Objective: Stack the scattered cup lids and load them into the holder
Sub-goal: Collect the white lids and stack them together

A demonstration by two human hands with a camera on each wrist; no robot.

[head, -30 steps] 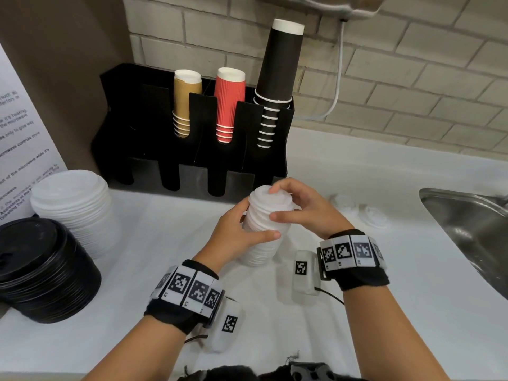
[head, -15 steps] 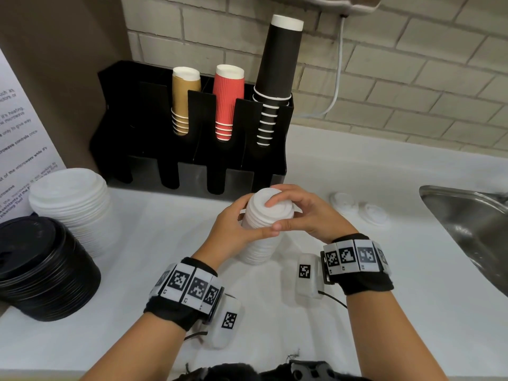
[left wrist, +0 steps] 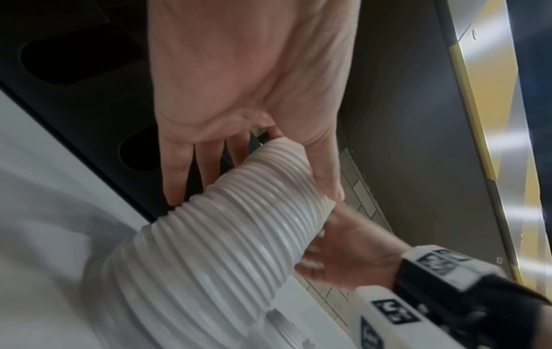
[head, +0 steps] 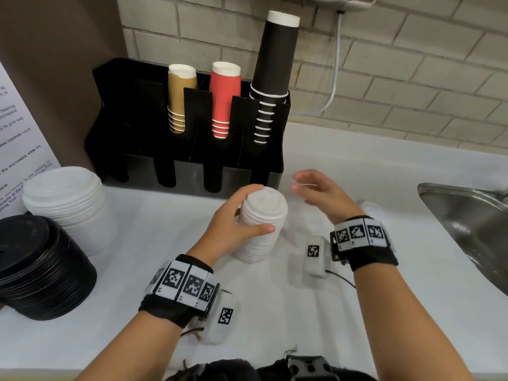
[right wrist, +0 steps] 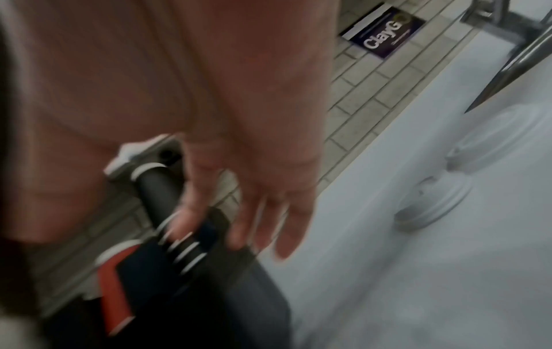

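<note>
White plastic cup lids, ribbed at their rims, stand in a tall nested stack (head: pixel 261 224) on the white desk (head: pixel 316 312), just in front of the black plastic cup holder (head: pixel 189 160). The left hand (head: pixel 231 226) grips the stack near its top, thumb across the near side and fingers curled round the far side; the left wrist view shows the same clasp on the ribbed column (left wrist: pixel 227 236). The right hand (head: pixel 321 193) hovers just to the right of the stack, apart from it, fingers spread and loosely straight, holding nothing; it is blurred in all three views. Two loose white lids (right wrist: pixel 466 170) lie on the desk to the right, near the steel sink (head: pixel 467 215).

In the holder's rear slots stand a tan paper cup stack (head: pixel 180 100), a red ribbed paper cup stack (head: pixel 224 100) and a taller black paper cup stack (head: pixel 275 72). At the left edge of the desk sit a wide pile of larger white lids (head: pixel 66 199) and, just in front of it, a pile of black lids (head: pixel 38 268). A printed white notice (head: pixel 19 138) leans behind them.
</note>
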